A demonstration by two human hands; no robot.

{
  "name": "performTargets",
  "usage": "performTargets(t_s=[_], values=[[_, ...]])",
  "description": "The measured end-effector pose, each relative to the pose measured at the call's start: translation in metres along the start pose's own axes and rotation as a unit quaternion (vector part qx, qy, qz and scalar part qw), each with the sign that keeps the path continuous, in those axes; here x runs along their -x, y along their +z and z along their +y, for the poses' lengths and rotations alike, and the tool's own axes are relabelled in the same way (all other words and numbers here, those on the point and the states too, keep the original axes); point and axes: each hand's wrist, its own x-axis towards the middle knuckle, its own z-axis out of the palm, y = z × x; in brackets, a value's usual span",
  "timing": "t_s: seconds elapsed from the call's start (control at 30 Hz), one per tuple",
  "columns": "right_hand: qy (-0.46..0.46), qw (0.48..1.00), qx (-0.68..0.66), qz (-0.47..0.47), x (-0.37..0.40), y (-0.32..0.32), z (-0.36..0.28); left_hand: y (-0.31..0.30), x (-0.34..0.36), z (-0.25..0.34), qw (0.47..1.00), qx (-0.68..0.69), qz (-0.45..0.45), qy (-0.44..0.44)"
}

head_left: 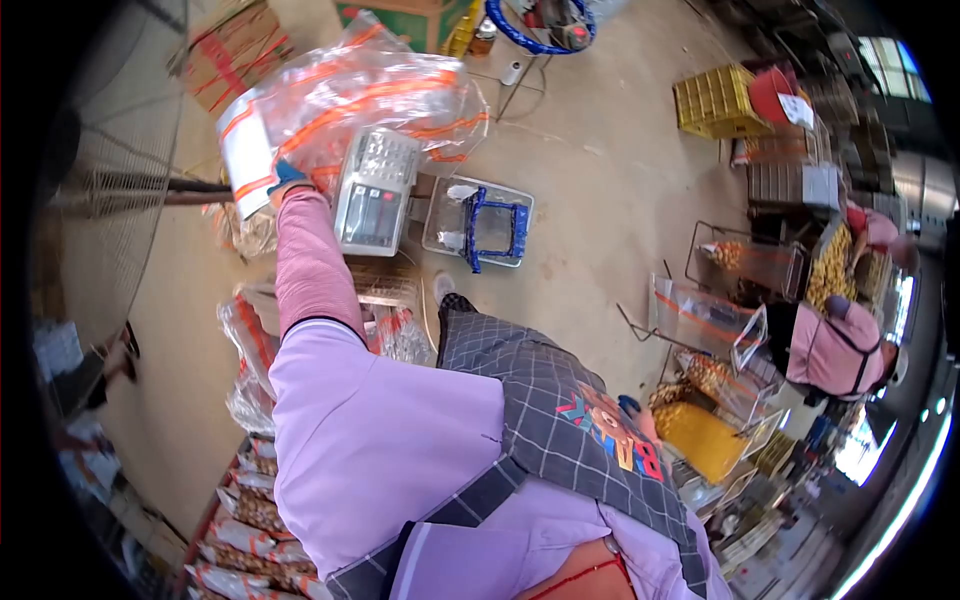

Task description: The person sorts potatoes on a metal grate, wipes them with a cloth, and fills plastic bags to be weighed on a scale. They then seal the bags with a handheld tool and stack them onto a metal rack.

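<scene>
My left hand [288, 180], in a blue glove, reaches out beside the electronic scale [372, 205]. Its fingers look closed on the edge of a clear plastic bag [245, 150] with orange stripes, though blur softens the detail. More of these striped bags [370, 90] lie spread behind the scale. At my right side, my right hand [632, 408] also wears a blue glove and hangs partly behind the checked apron [530, 370]. Its fingers are mostly hidden, and nothing shows in it.
A clear bin [432, 235] with a blue-wrapped frame [497, 228] stands right of the scale. Filled bags [245, 535] are stacked at lower left, near a large fan [120, 190]. A co-worker [830, 345] stands at right among wire racks [700, 310] and a yellow crate [715, 103].
</scene>
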Motion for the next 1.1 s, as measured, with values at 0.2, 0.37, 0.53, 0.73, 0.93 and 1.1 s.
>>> performTargets(t_s=[0.2,0.37,0.53,0.73,0.93,1.1], values=[[0.052,0.966,-0.251,0.021,-0.022,-0.026,0.024,-0.009,0.002,0.053,0.963,-0.107,-0.048,0.241],[0.101,0.966,-0.239,0.002,-0.050,-0.045,0.117,-0.050,0.110,0.181,0.950,-0.279,0.014,0.137],[0.150,0.985,-0.086,0.026,-0.060,-0.091,0.147,0.044,0.048,0.192,0.889,0.052,-0.337,0.305],[0.197,0.946,-0.249,0.059,-0.167,-0.163,0.231,0.028,0.195,0.268,0.941,-0.248,0.165,0.163],[0.180,0.964,-0.196,0.014,-0.353,-0.270,0.227,0.146,0.407,0.271,0.938,-0.215,0.263,0.065],[0.058,0.983,-0.077,0.157,-0.488,-0.380,0.110,0.297,0.537,0.305,0.942,-0.262,0.193,0.083]])
